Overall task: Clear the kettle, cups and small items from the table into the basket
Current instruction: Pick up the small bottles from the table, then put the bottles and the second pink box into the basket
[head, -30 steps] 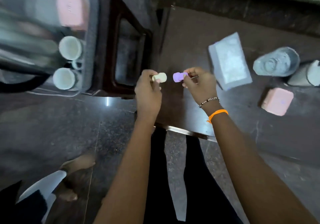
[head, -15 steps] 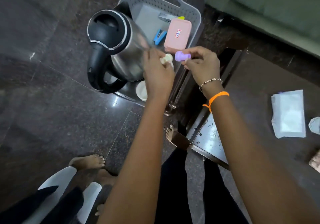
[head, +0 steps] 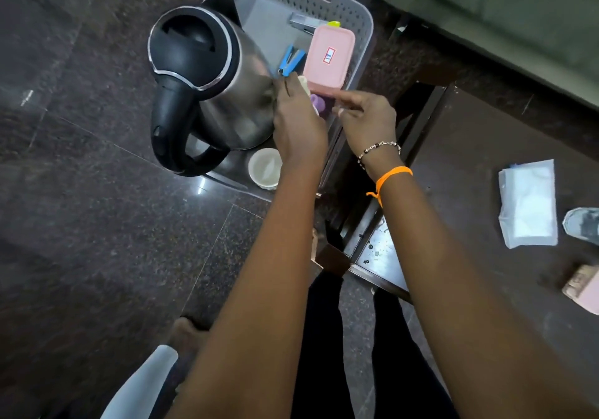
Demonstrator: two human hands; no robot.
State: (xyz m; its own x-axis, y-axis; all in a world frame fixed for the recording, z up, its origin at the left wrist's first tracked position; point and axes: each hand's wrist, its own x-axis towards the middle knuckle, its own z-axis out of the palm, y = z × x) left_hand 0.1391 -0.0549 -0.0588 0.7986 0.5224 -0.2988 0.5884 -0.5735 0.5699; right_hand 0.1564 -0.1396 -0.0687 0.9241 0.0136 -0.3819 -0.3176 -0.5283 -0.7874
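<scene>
Where hands overlap, purple piece half-hidden.

bare forearms; right wrist wears a beaded bracelet and orange thread band; black trousers.

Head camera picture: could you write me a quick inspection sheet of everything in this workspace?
Surface: dark table, dark stone floor.
Job's things: kettle, cup, pink box, blue stapler, purple piece in grey basket.
Clutter: white packet and other items on the table.
Hands: left hand over the basket holds a cream piece; right hand open, fingers spread.
Cables: nothing seen.
Surroundings: green sofa.
</scene>
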